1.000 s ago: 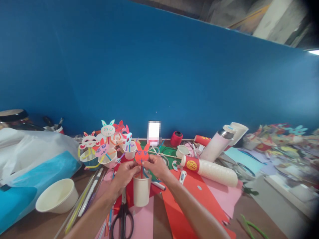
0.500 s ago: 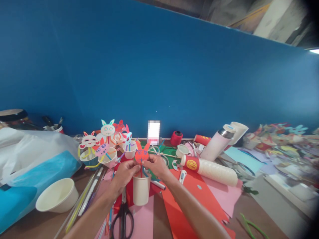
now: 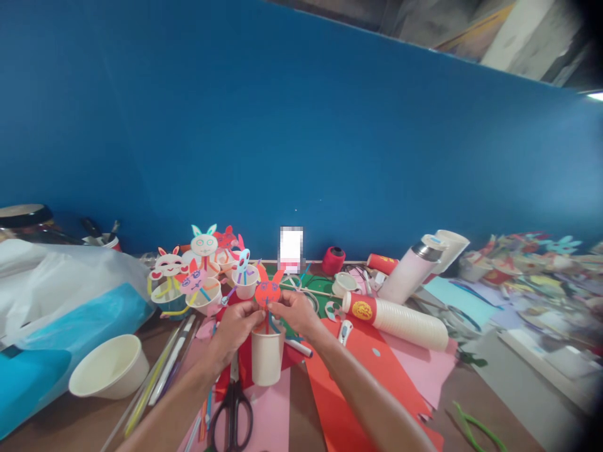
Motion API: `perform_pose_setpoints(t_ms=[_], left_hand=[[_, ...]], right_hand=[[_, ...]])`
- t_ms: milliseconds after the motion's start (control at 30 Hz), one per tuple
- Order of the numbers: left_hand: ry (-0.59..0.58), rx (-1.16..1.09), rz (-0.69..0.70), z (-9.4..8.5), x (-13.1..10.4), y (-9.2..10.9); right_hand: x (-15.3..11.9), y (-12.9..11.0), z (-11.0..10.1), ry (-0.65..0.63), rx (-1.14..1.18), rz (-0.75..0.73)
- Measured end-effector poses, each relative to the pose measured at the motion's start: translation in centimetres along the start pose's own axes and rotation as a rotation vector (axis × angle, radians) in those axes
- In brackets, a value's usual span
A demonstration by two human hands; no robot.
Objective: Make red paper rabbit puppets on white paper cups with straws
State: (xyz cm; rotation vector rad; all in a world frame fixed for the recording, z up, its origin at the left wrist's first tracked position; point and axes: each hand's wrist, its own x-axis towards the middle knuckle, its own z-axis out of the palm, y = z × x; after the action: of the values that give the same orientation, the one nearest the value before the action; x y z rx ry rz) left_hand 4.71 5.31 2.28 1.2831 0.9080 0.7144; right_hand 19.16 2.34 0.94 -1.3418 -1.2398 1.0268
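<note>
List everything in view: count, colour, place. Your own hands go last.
Red face: one, red, between the hands
Cup: one, white, below it
Other faces: at least five, mixed colours, back left
Bowl: one, cream, left
Bag: one, white and blue, far left
Scissors: one pair, black-handled, front
Red paper: one large sheet, right of the cup
Cup stack: one, white, red-banded, right
Flask: one, pale pink, back right
Wall: one, blue, behind
Clutter: uncountable, mixed colours, far right, blurred
Left hand: one, fingers at the red face
Right hand: one, fingers at the red face
</note>
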Motion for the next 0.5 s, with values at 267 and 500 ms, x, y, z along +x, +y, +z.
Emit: perform_pose_setpoints(t_ms=[267, 500], left_hand=[[0.017, 0.053, 0.018, 0.03, -0.06, 0.16], [0.011, 0.07, 0.024, -0.14, 0.23, -0.36]], right_hand=[[-0.11, -0.35, -0.01, 0.008, -0.023, 0.012], [-0.24, -0.68, 0.08, 0.017, -0.033, 0.023]])
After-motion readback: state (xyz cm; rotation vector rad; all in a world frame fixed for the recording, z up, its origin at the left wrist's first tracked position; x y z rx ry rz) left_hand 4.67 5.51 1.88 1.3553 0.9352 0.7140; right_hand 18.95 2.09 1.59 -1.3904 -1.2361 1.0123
